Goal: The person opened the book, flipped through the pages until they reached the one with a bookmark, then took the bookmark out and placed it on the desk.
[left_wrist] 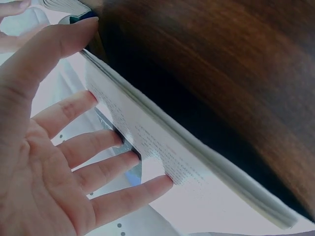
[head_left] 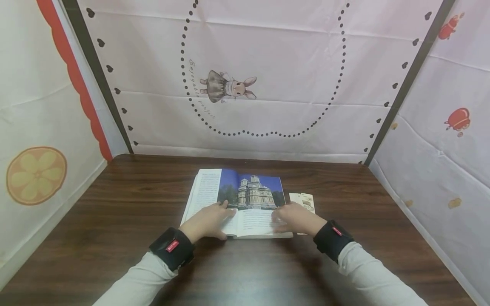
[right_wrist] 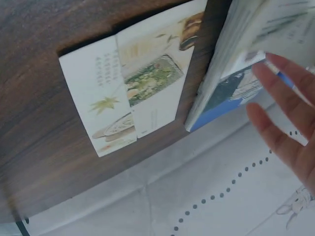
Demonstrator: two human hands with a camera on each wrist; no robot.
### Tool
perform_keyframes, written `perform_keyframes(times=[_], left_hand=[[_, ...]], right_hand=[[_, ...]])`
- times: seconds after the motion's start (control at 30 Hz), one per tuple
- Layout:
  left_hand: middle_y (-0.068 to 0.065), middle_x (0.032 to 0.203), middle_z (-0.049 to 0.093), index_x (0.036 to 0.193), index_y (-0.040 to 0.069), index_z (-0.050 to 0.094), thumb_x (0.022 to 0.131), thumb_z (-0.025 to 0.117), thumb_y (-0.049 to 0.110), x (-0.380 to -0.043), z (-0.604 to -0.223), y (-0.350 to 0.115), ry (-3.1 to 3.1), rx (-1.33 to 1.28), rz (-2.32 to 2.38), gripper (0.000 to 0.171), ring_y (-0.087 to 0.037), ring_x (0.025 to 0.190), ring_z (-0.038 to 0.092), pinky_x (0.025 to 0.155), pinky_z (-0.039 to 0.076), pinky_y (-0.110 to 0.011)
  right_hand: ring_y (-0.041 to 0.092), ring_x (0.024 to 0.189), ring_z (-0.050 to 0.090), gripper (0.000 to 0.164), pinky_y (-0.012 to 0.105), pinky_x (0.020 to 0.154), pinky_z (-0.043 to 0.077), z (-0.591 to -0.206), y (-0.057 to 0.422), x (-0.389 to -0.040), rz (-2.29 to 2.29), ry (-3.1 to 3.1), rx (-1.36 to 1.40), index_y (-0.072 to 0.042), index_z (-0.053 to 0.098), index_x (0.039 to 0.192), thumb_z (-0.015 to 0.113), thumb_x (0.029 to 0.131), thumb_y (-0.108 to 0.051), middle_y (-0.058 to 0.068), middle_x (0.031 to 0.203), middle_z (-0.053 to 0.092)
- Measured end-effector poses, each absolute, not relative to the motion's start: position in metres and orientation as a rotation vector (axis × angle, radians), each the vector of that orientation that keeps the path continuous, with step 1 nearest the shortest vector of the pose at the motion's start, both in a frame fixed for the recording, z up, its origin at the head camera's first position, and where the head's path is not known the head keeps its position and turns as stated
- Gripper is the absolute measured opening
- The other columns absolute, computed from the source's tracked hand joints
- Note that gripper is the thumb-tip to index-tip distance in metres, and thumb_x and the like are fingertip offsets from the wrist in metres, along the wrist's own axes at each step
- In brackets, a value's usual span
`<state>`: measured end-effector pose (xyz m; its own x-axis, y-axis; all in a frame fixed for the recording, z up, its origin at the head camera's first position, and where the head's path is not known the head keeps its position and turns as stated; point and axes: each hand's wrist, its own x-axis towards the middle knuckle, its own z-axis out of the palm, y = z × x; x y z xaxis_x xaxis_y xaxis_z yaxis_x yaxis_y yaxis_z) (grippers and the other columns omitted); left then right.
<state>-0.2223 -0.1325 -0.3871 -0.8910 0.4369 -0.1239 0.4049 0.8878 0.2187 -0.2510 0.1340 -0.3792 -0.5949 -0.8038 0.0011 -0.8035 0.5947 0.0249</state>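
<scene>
An open book [head_left: 254,223] lies on the table, with a photo of a domed building under blue sky across its upper pages. My left hand [head_left: 208,219] rests on its left page near the lower edge. In the left wrist view, the fingers of that hand [left_wrist: 64,162] are spread and fairly straight, their tips on the printed page [left_wrist: 162,152]. Over the right page is my right hand [head_left: 296,217]. The right wrist view shows this hand [right_wrist: 290,118] with extended fingers at the page; whether they touch it cannot be told.
Beside the book's right edge lie two illustrated cards or leaflets [right_wrist: 152,83], partly overlapping. The dark wooden table [head_left: 134,212] is bordered by white printed cloth [head_left: 268,85] at the back and both sides.
</scene>
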Motion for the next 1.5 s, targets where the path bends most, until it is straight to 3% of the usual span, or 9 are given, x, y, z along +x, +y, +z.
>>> perform_keyframes(times=[0.1,0.27,0.53,0.73,0.87,1.0,1.23,1.4,1.5], left_hand=[[-0.026,0.143,0.040,0.134,0.010,0.053,0.068,0.082,0.028,-0.224,-0.385,-0.132,2.875,0.651,0.272,0.074,-0.045,0.130,0.041,0.104,0.037,-0.055],[-0.025,0.144,0.040,0.134,0.011,0.053,0.068,0.080,0.045,-0.226,-0.382,-0.131,2.882,0.642,0.243,0.079,-0.045,0.131,0.040,0.102,0.037,-0.057],[-0.026,0.135,0.050,0.117,0.008,0.064,0.063,0.069,0.071,-0.226,-0.381,-0.110,3.014,0.599,0.048,0.082,-0.048,0.122,0.048,0.084,0.045,-0.063],[-0.024,0.131,0.055,0.115,0.007,0.066,0.065,0.058,0.079,-0.223,-0.379,-0.092,3.057,0.453,-0.125,0.088,-0.045,0.120,0.051,0.084,0.046,-0.058],[-0.022,0.127,0.058,0.110,0.007,0.068,0.077,0.057,0.068,-0.221,-0.378,-0.082,3.093,0.392,-0.225,0.071,-0.044,0.117,0.054,0.082,0.046,-0.056],[-0.022,0.126,0.059,0.106,0.006,0.070,0.081,0.060,0.047,-0.222,-0.377,-0.079,3.130,0.361,-0.237,0.048,-0.043,0.117,0.054,0.082,0.045,-0.056],[-0.024,0.125,0.059,0.112,0.002,0.067,0.090,0.050,0.037,-0.223,-0.380,-0.083,3.158,0.311,-0.008,0.044,-0.046,0.120,0.051,0.090,0.040,-0.063],[-0.019,0.094,0.068,0.101,-0.003,0.066,0.096,0.042,0.040,-0.225,-0.382,-0.094,3.150,0.211,0.437,0.049,-0.033,0.088,0.064,0.074,0.049,-0.045],[-0.016,0.082,0.066,0.100,-0.005,0.064,0.094,0.047,0.037,-0.228,-0.382,-0.105,3.102,0.145,0.780,0.046,-0.024,0.067,0.059,0.058,0.045,-0.034]], right_hand=[[0.005,0.057,0.050,0.002,0.023,0.059,0.044,-0.375,0.132,-0.251,-0.175,-2.695,1.425,-0.012,0.070,0.082,0.068,0.083,-0.012,-0.004,0.070,0.067],[0.006,0.058,0.055,0.010,0.024,0.060,0.043,-0.373,0.128,-0.250,-0.313,-2.525,1.372,-0.015,0.069,0.075,0.071,0.078,-0.006,-0.006,0.066,0.066],[0.012,0.088,0.065,0.012,0.031,0.082,0.048,-0.370,0.129,-0.248,-0.184,-2.264,1.304,-0.015,0.070,0.088,0.075,0.077,-0.013,-0.004,0.089,0.072],[0.018,0.105,0.062,0.022,0.045,0.094,0.044,-0.367,0.122,-0.247,-0.101,-2.039,1.307,-0.019,0.070,0.088,0.081,0.068,-0.018,-0.002,0.104,0.071],[0.021,0.105,0.061,0.026,0.049,0.092,0.044,-0.369,0.115,-0.246,-0.019,-1.917,1.275,-0.016,0.069,0.090,0.082,0.067,-0.016,0.002,0.109,0.069],[0.025,0.107,0.059,0.042,0.048,0.091,0.044,-0.372,0.115,-0.245,0.135,-1.980,1.090,-0.011,0.065,0.107,0.082,0.069,-0.018,0.009,0.119,0.064],[0.035,0.120,0.054,0.057,0.053,0.096,0.043,-0.383,0.129,-0.244,0.212,-2.691,0.976,-0.001,0.054,0.128,0.066,0.085,-0.037,0.019,0.137,0.051],[0.034,0.136,0.038,0.082,0.058,0.107,0.030,-0.398,0.136,-0.245,0.233,-3.083,1.112,-0.001,0.037,0.142,0.061,0.084,-0.052,0.018,0.150,0.035],[0.032,0.138,0.036,0.090,0.061,0.111,0.019,-0.404,0.137,-0.246,0.212,-3.134,1.104,-0.002,0.037,0.143,0.064,0.079,-0.058,0.016,0.148,0.038]])
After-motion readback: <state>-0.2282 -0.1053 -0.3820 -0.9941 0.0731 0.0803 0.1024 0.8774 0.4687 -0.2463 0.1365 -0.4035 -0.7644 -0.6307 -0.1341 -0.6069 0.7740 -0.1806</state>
